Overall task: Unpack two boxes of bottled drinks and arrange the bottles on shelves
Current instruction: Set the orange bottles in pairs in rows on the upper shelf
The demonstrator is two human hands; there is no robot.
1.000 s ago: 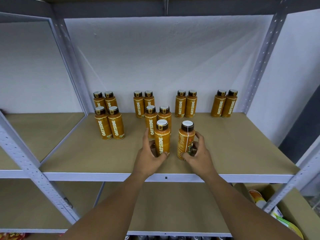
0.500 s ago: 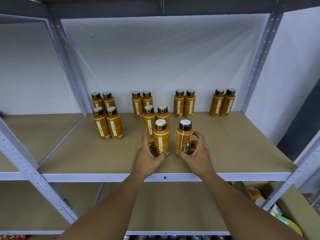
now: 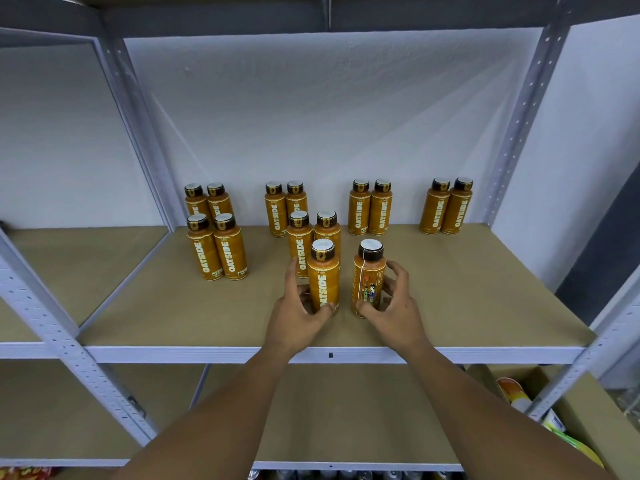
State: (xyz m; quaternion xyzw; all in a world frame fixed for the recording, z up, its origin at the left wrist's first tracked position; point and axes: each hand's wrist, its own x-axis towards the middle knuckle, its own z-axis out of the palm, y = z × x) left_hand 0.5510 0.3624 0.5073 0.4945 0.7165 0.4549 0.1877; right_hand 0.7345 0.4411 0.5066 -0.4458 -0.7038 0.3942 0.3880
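two bottles stand upright at the front of the shelf (image 3: 467, 306), one in each of your hands. your left hand (image 3: 298, 313) curls round the lower part of the left bottle (image 3: 323, 277), thumb across the front near its base and fingers behind, so the grip is closed on it; its "oatside" label faces you. your right hand (image 3: 391, 306) wraps the right bottle (image 3: 369, 277) the same way, thumb at the base in front and fingers spread round the far side, closed on it too (this one shows its printed back, not the name). the two bottles sit near each other with a narrow gap between them, both bases down on the board as far as you can tell.

just behind the left bottle stands a middle pair (image 3: 313, 237), and behind that a back pair (image 3: 285, 206) near the wall. to the left is a block of four (image 3: 216, 233) in two rows. to the right along the wall are two more pairs, one (image 3: 370, 207) near the middle and one (image 3: 446, 207) by the right upright (image 3: 519, 109). all stand upright with dark caps. lower right, below the shelf, an open box (image 3: 588, 403) shows some colourful packs.
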